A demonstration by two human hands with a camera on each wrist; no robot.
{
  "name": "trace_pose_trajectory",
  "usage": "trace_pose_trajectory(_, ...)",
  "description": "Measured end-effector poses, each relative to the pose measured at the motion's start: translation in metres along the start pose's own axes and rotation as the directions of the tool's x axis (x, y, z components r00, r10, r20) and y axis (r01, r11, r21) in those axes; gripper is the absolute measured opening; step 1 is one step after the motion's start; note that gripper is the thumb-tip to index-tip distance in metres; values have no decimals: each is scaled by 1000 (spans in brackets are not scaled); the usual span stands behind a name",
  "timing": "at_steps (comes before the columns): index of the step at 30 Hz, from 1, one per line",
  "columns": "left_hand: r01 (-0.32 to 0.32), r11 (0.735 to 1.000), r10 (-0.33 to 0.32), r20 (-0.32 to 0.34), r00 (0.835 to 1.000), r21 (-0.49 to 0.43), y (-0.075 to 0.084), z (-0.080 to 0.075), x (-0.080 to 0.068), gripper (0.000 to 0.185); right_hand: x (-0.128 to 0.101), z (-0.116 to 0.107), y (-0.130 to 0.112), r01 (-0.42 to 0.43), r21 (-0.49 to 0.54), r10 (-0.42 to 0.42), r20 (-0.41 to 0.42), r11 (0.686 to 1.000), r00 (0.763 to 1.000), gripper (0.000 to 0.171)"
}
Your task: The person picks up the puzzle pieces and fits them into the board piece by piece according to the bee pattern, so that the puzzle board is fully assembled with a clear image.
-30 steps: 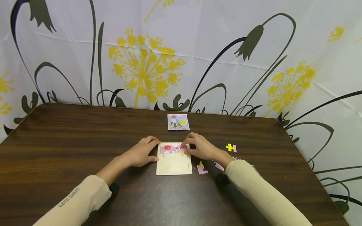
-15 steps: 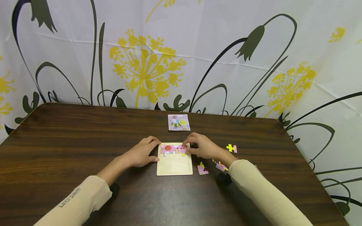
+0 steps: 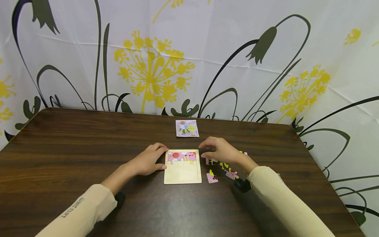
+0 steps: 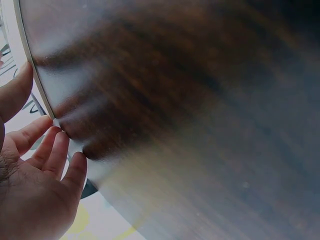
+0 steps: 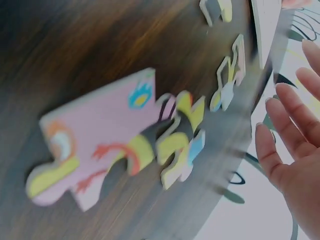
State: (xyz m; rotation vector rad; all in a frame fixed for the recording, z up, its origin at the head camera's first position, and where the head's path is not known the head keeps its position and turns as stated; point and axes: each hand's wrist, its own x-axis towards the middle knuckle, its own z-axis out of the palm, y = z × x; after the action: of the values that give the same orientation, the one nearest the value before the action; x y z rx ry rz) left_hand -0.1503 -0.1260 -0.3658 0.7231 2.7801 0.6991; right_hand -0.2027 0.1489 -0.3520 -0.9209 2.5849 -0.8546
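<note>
A square light-wood puzzle tray (image 3: 181, 173) lies on the table, a row of joined pink puzzle pieces (image 3: 181, 156) along the top of its recess. My left hand (image 3: 147, 160) rests at the tray's left side. In the left wrist view its thumb and index fingertip touch the tray's edge (image 4: 26, 40). Just right of the tray, my right hand (image 3: 222, 152) hovers over loose pieces with relaxed fingers and holds nothing. Below it in the right wrist view lie a large pink corner piece (image 5: 112, 125) and a yellow-and-black piece (image 5: 177, 140), near each other on the table.
Behind the tray lies a picture card (image 3: 187, 128) of a bee. Several loose pieces sit right of the tray, among them a pink one (image 3: 212, 177) near its lower right corner. A flower-printed curtain (image 3: 225, 49) hangs behind the dark wooden table (image 3: 88, 144).
My right hand has let go of the piece at the tray's upper right and moved right, off the tray. That piece stays in the top row. The left hand keeps its place.
</note>
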Motion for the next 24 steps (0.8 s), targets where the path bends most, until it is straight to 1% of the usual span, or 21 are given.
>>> trace_pose_trajectory(7,-7,1000,7,-3,1000,1,0,0,-1,53,-9,-2,12,22,-88,-19,28,996,999,25)
trace_pose_trajectory(13,-8,1000,8,-1,1000,-1,0,0,0,53,-18,-1,21,8,-127,-1,53,992,999,23)
trace_pose_trajectory(21,-7,1000,7,-4,1000,2,0,-1,0,52,-23,3,28,6,-136,-4,17,991,1000,25)
trace_pose_trajectory(24,-9,1000,9,-5,1000,1,-1,0,0,52,-25,4,29,36,-139,-36,2,990,999,26)
